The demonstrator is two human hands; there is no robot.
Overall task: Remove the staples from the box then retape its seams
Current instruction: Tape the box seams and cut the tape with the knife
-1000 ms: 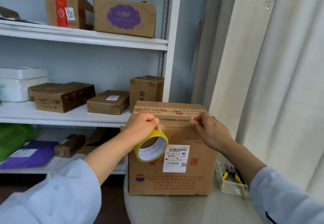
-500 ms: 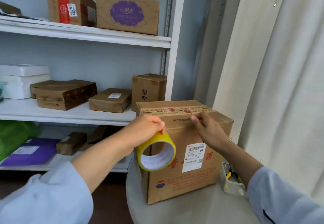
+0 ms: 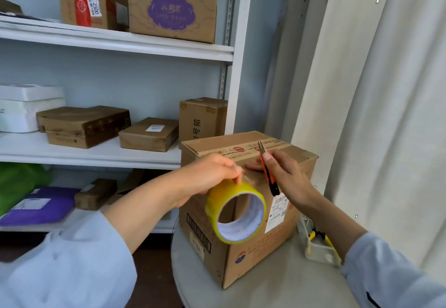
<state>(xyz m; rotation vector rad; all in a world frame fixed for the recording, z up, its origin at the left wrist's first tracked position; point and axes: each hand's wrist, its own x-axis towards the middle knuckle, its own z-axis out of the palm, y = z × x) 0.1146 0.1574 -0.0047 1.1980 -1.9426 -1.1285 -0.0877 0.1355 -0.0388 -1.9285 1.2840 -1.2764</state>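
Shelving with parcels behind; round grey table [image 3: 265, 290] in front carries the box [image 3: 243, 254], turned corner-on. Its taped top seam runs left-to-right across the lid, far side of both hands. Left hand [image 3: 212, 175] grips the yellow tape roll [image 3: 237, 213] against the box's upper front face, thumb on the free end. Right hand [image 3: 287, 177] holds an orange utility knife [image 3: 268, 170], blade up, tip at the seam. Judgement: right hand is nearer the seam; a cut would go across the strip. Clear tray [image 3: 318, 247] with pliers sits beside the box.
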